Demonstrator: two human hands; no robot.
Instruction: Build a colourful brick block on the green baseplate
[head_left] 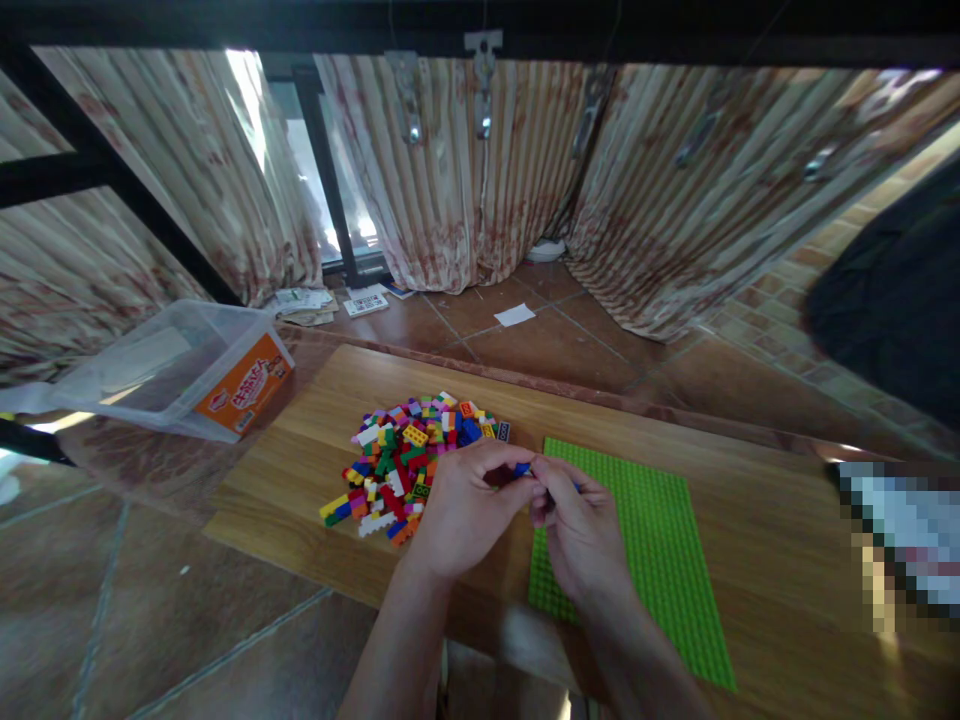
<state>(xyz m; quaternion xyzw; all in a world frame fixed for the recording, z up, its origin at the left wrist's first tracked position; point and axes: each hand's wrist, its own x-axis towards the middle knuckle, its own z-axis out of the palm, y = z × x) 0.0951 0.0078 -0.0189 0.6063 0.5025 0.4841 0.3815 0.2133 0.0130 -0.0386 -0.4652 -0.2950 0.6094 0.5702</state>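
Head view: two bare hands meet above a wooden table (300, 450), just left of a green baseplate (664, 550). Left hand (472, 510) has its thumb and forefinger pinched together on a small blue brick (523, 469); right hand (589, 530) is closed in from the other side, fingers curled, tips at the same brick. Brick mostly hidden by fingers; stud count cannot be told. A fleck of blue also shows among the right fingers, too small to say whether it is a separate piece. Brick sits off the tabletop, between the baseplate and a loose brick pile (405, 455) to the left. Pile is mixed: red, white, yellow, green, blue, orange, pink, pieces lying at all angles; left hand covers part of its near right side. Baseplate lies flat, studs up, its near left part behind the right hand and forearm. Far left, beyond the table end, a clear plastic bin (161, 345) with an orange label (247, 387). Far side: tiled floor (577, 325), a white paper sheet (514, 315) on it, patterned curtains (450, 180) hanging behind. Right edge: pixelated object (907, 530), unreadable.
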